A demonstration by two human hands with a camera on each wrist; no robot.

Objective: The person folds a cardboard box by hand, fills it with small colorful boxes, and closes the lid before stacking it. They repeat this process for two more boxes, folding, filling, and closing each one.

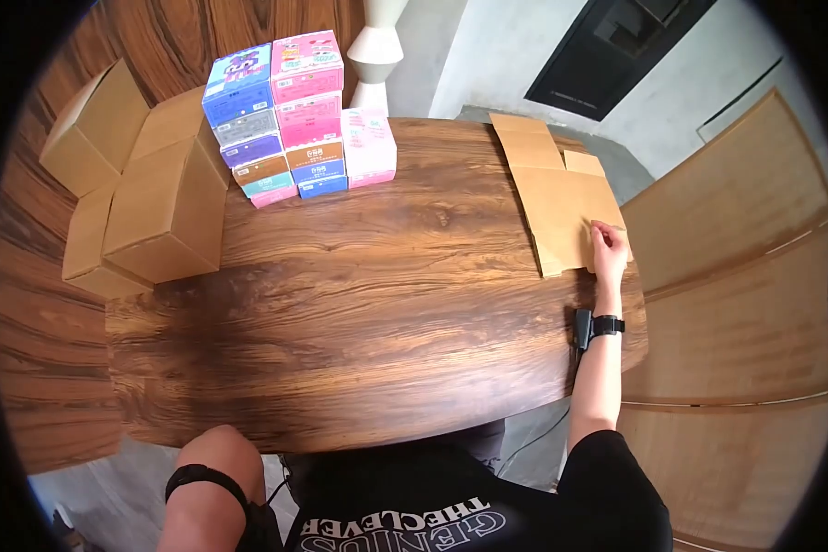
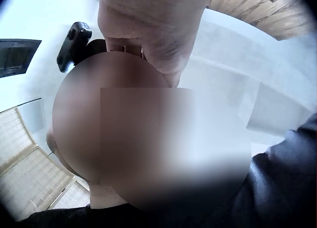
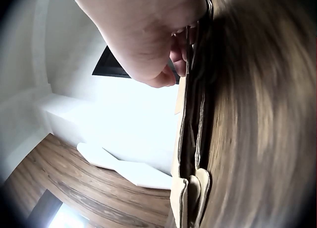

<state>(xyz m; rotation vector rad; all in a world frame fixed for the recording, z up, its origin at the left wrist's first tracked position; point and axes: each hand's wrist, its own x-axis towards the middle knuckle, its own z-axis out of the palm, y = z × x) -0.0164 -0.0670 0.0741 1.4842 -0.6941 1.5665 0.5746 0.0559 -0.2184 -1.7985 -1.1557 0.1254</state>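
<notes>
On the right of the table lies a flattened cardboard box [image 1: 561, 198], its folded layers seen edge-on in the right wrist view. My right hand [image 1: 609, 256] is at its near right edge, fingers curled; close up, the right hand [image 3: 148, 34] pinches the upper cardboard layer at that edge. My left forearm [image 1: 207, 469] bends up at the lower left, and its hand is outside the head view. In the left wrist view the left hand [image 2: 148, 29] is raised by the person's head, beside a small black device [image 2: 74, 45]; blurring hides part of its fingers.
Stacked colourful boxes [image 1: 285, 110] stand at the back of the wooden table [image 1: 368, 322]. Brown cardboard boxes [image 1: 166, 198] sit at the left. A white column [image 1: 374, 55] rises behind, and a woven folding screen [image 1: 736, 276] stands at the right. A cable [image 1: 538, 434] hangs below the table edge.
</notes>
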